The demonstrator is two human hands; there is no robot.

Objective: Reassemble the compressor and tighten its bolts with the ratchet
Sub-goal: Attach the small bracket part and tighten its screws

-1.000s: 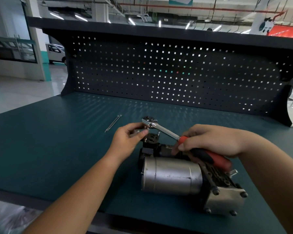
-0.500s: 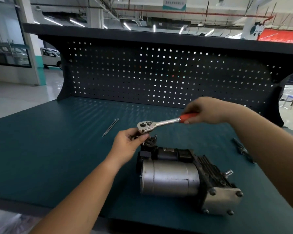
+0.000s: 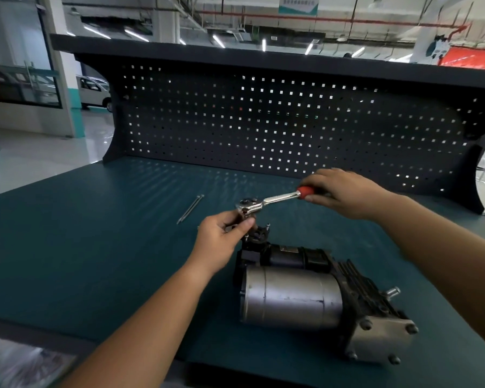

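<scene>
The compressor (image 3: 294, 296) lies on its side on the green bench, a silver motor can with a black finned body and a bolted end plate at the right. Its small black end cap (image 3: 259, 236) with raised bolts faces the far left. My right hand (image 3: 345, 193) grips the red handle of the ratchet (image 3: 269, 200), whose chrome head hovers just above the cap. My left hand (image 3: 226, 229) pinches the socket under the ratchet head, steadying it; the bolt beneath is hidden by my fingers.
Two long thin bolts (image 3: 190, 209) lie loose on the bench (image 3: 81, 247) to the left of the ratchet head. A dark pegboard (image 3: 277, 121) walls off the back, with a shelf on top. The bench's front edge runs close below the compressor.
My right hand swung the ratchet handle from over the compressor round to the far right. My left hand stayed at the ratchet head. The view shifted slightly.
</scene>
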